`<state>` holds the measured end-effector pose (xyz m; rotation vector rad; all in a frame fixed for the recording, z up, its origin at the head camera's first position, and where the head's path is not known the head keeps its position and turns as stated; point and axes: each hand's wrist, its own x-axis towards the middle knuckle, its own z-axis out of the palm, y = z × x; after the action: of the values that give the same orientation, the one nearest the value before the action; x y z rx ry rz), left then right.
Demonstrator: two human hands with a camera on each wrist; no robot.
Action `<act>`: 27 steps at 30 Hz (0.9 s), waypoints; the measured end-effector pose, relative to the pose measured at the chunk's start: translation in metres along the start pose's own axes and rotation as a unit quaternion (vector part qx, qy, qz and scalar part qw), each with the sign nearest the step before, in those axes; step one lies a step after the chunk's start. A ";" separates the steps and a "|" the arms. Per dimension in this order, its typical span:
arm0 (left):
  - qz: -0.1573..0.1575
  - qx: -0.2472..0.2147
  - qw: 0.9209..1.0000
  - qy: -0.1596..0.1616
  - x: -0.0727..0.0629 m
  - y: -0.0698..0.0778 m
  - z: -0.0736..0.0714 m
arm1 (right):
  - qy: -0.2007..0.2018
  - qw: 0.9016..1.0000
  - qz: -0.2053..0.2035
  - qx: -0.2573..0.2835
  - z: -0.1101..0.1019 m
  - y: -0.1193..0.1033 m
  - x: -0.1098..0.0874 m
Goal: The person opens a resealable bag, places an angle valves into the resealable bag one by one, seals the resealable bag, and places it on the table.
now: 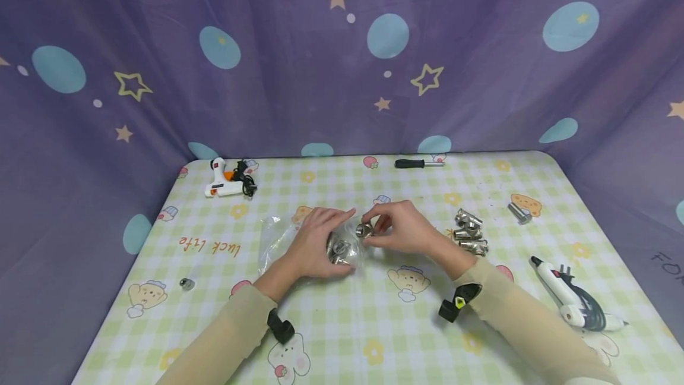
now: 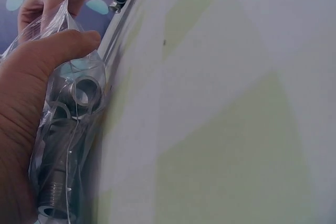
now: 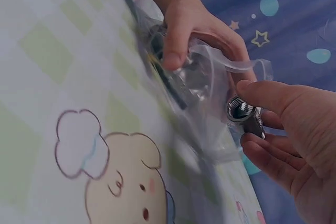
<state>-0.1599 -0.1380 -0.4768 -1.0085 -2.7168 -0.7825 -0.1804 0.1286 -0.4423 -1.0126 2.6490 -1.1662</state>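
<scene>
From above, in the head view, the clear bag (image 1: 271,241) lies about midway between the table's (image 1: 331,325) left and right edges. The left hand (image 1: 318,248) grips it around the metal pieces (image 1: 341,248) inside; the right hand (image 1: 405,227) pinches a fitting (image 1: 364,230) just beside it. A cluster of similar parts (image 1: 468,234) sits toward the right edge.

The left wrist view shows plastic bunched under the thumb; I'd keep that grip snug so nothing slides about.

In the right wrist view, the fitting's threaded mouth faces out between thumb and fingers, near the bag's lip; whether they touch, I can't tell. I'd hold it squarely and keep the thin plastic from snagging.
</scene>
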 end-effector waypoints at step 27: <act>0.007 0.000 1.000 0.010 0.000 0.001 0.000 | 0.000 0.999 0.021 0.033 0.028 -0.006 0.010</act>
<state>-0.1590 -0.1376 -0.4760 -1.0140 -2.6897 -0.7871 -0.1761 0.1020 -0.4564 -0.9429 2.5994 -1.2358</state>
